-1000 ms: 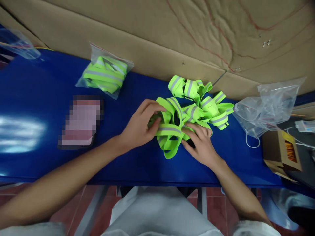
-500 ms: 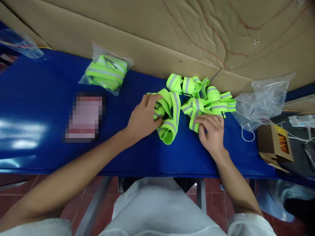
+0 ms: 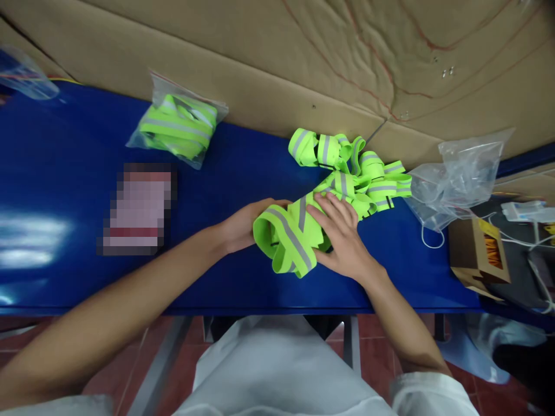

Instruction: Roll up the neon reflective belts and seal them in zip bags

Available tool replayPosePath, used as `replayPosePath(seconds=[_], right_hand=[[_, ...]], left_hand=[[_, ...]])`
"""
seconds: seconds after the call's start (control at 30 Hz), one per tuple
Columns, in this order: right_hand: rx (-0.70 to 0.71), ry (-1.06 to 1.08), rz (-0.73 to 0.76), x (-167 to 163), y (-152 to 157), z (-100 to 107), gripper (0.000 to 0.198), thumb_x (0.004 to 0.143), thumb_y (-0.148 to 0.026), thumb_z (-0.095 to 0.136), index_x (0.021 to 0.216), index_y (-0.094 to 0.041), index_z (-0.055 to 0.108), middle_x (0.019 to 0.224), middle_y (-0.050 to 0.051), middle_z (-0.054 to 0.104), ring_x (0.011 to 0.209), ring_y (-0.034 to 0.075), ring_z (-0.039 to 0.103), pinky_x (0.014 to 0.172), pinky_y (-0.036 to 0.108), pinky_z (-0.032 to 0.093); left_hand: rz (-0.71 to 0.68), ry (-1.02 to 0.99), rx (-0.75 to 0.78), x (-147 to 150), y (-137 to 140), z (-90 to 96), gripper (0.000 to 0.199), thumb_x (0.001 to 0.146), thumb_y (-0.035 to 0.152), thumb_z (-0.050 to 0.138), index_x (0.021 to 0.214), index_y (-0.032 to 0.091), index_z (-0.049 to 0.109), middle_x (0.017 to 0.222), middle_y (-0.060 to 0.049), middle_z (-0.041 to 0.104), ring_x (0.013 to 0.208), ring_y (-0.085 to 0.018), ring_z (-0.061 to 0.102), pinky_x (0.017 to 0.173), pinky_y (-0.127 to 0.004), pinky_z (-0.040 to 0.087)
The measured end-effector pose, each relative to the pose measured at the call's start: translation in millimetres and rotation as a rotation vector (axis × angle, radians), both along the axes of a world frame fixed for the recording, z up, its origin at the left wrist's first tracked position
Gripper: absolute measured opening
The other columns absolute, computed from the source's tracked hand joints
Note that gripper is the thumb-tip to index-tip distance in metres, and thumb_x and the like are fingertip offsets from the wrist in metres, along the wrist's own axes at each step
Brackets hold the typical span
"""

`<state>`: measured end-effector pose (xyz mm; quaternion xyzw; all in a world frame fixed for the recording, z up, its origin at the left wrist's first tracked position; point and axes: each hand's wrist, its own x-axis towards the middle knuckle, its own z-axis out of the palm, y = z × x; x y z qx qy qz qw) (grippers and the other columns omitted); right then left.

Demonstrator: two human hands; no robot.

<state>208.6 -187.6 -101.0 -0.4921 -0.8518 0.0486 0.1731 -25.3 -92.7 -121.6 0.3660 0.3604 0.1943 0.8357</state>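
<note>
A bundle of neon yellow-green reflective bands [image 3: 291, 234], each with a grey stripe, is between my two hands above the blue table. My left hand [image 3: 248, 225] grips it from the left, its fingertips hidden behind the bands. My right hand [image 3: 342, 237] wraps the right side, fingers over the top and thumb at the near edge. Just behind lies a loose pile of the same bands [image 3: 381, 188], some rolled up. The bundle partly overlaps the near part of that pile.
A clear bag of bands [image 3: 177, 128] lies back left, with a blurred-out flat object [image 3: 137, 208] nearer. Clear plastic bags [image 3: 468, 173] and an open cardboard box [image 3: 477, 257] are on the right. A brown covered panel [image 3: 243, 63] borders the blue table's [image 3: 208, 185] back.
My left hand has lifted the bundle and turned it toward me. My right hand has left the pile's near edge and moved left to grip the bundle too.
</note>
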Motion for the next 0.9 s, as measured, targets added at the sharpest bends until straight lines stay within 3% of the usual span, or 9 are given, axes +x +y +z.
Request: replayPosePath(seconds=[0.1, 0.17, 0.33, 0.53, 0.6, 0.7, 0.8, 0.9], right_hand=[[-0.031, -0.075, -0.006, 5, 1, -5, 0.092, 0.091, -0.038, 0.072, 0.166, -0.029, 0.02, 0.172, 0.014, 0.035, 0.162, 0.038, 0.028, 0.129, 0.062, 0.021], [-0.03, -0.121, -0.006, 4, 1, -7, 0.091, 0.09, -0.035, 0.072, 0.166, -0.03, 0.021, 0.171, 0.013, 0.036, 0.16, 0.039, 0.029, 0.128, 0.063, 0.021], [-0.009, -0.027, -0.073, -1, -1, -9, 0.08, 0.092, -0.035, 0.068, 0.163, -0.036, 0.032, 0.158, 0.009, 0.052, 0.152, 0.039, 0.042, 0.123, 0.057, 0.03], [-0.006, 0.343, -0.251, 8, -2, -8, 0.038, 0.101, -0.029, 0.054, 0.136, -0.034, 0.065, 0.123, 0.003, 0.076, 0.115, 0.03, 0.07, 0.105, 0.049, 0.048], [-0.076, 0.501, -0.345, 8, -1, -6, 0.027, 0.104, -0.035, 0.052, 0.121, -0.03, 0.073, 0.113, 0.004, 0.079, 0.102, 0.027, 0.074, 0.093, 0.044, 0.056], [-0.182, 0.684, -0.418, 5, 1, -6, 0.029, 0.106, -0.043, 0.051, 0.112, -0.026, 0.074, 0.107, 0.005, 0.079, 0.094, 0.024, 0.074, 0.079, 0.038, 0.059], [-0.224, 0.713, -0.451, 0, 1, -8, 0.035, 0.106, -0.048, 0.051, 0.131, -0.028, 0.065, 0.105, 0.006, 0.077, 0.091, 0.025, 0.073, 0.077, 0.039, 0.06], [-0.116, 0.706, -0.481, -2, 1, -10, 0.048, 0.109, -0.052, 0.038, 0.151, -0.03, 0.045, 0.115, 0.011, 0.073, 0.1, 0.027, 0.072, 0.088, 0.044, 0.06]], left_hand=[[-0.097, -0.026, -0.006, -3, 1, -1.1, 0.057, 0.088, 0.072, 0.061, 0.108, 0.021, 0.076, 0.109, -0.01, 0.08, 0.102, -0.031, 0.075, 0.086, -0.043, 0.061], [-0.19, -0.095, 0.091, -6, -1, -1.1, 0.071, 0.081, 0.08, 0.067, 0.123, 0.023, 0.073, 0.12, -0.011, 0.078, 0.113, -0.034, 0.073, 0.091, -0.044, 0.061], [-0.381, -0.183, 0.479, -9, -11, -1.3, 0.108, 0.065, 0.053, 0.096, 0.157, 0.035, 0.043, 0.147, -0.011, 0.063, 0.139, -0.034, 0.06, 0.106, -0.048, 0.058], [-0.331, -0.002, 0.817, -6, -25, -4.0, 0.137, 0.064, 0.042, 0.099, 0.169, 0.037, 0.01, 0.169, -0.015, 0.035, 0.154, -0.036, 0.043, 0.121, -0.052, 0.047], [-0.307, 0.06, 0.919, -4, -31, -4.0, 0.135, 0.068, 0.041, 0.097, 0.169, 0.038, 0.007, 0.172, -0.016, 0.029, 0.151, -0.036, 0.046, 0.121, -0.053, 0.047], [-0.27, 0.141, 1.007, 0, -39, -1.9, 0.111, 0.079, 0.033, 0.088, 0.166, 0.034, 0.019, 0.168, -0.015, 0.035, 0.14, -0.033, 0.057, 0.116, -0.049, 0.052], [-0.241, 0.189, 0.994, 3, -42, 0.6, 0.088, 0.085, 0.032, 0.08, 0.159, 0.031, 0.034, 0.156, -0.013, 0.051, 0.126, -0.028, 0.065, 0.11, -0.042, 0.055], [-0.132, 0.245, 0.941, 3, -38, 0.3, 0.075, 0.088, 0.033, 0.075, 0.154, 0.029, 0.04, 0.135, -0.008, 0.064, 0.111, -0.023, 0.071, 0.1, -0.037, 0.057]])
